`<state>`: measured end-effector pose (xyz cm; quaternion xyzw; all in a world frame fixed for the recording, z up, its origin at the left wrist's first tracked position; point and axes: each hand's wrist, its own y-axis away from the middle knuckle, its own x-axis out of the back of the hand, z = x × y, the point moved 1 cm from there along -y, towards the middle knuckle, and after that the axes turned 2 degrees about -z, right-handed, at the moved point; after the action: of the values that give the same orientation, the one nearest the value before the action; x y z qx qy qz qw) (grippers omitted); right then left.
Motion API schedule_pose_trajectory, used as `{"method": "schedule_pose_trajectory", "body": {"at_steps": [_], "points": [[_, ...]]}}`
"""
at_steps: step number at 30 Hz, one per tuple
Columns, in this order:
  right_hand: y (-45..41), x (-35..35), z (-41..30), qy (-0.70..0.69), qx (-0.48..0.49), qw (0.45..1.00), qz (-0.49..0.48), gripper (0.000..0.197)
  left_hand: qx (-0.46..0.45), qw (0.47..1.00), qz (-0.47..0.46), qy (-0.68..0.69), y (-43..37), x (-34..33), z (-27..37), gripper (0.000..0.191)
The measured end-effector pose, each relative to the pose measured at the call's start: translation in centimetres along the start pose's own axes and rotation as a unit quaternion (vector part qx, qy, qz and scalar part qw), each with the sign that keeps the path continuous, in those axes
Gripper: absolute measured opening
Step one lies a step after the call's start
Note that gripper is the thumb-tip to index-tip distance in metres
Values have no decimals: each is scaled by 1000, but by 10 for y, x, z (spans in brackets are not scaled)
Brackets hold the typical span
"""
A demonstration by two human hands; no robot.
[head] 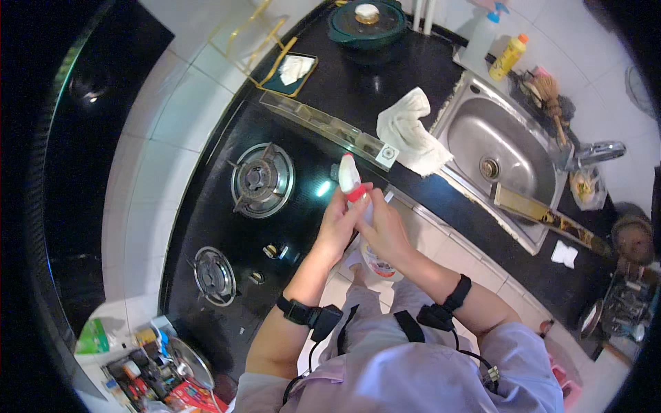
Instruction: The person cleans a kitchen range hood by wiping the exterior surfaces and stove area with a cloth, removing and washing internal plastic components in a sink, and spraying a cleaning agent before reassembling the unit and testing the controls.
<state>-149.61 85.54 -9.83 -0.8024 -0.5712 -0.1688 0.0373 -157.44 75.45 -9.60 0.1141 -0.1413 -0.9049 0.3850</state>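
Observation:
A spray bottle with a white trigger head and a red collar is held in front of my body, its head pointing away from me. My left hand grips it at the neck from the left. From the right, my right hand wraps around the same part, its fingers close to the red collar. Both hands hide the upper body of the bottle; its labelled lower part shows beneath them. Left of my hands lies a black gas hob with a large burner and a smaller burner.
A white cloth lies on the counter beside a steel sink. A clear plastic strip runs behind the hob. Further back stand a green lidded pot and a gold wire rack. Several jars and packets crowd the lower left.

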Motion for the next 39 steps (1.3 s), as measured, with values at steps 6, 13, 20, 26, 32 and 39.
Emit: {"method": "schedule_pose_trajectory", "body": {"at_steps": [6,13,20,26,32,39], "points": [[-50,-11,11,54,-9,997,47,47,37,994,1,107,-51,23,-7,45],[-84,-43,33,2,-65,995,72,52,49,998,-31,27,-90,56,-26,52],[-99,-52,42,15,-81,992,96,53,75,993,-6,89,-107,64,-41,52],[-103,-50,44,10,-83,990,116,50,81,991,22,109,-114,61,-41,50],[-107,-50,47,14,-79,990,117,46,87,989,36,118,-117,66,-45,49],[-107,-48,46,10,-83,990,111,42,82,991,24,100,-115,64,-44,50]]}}
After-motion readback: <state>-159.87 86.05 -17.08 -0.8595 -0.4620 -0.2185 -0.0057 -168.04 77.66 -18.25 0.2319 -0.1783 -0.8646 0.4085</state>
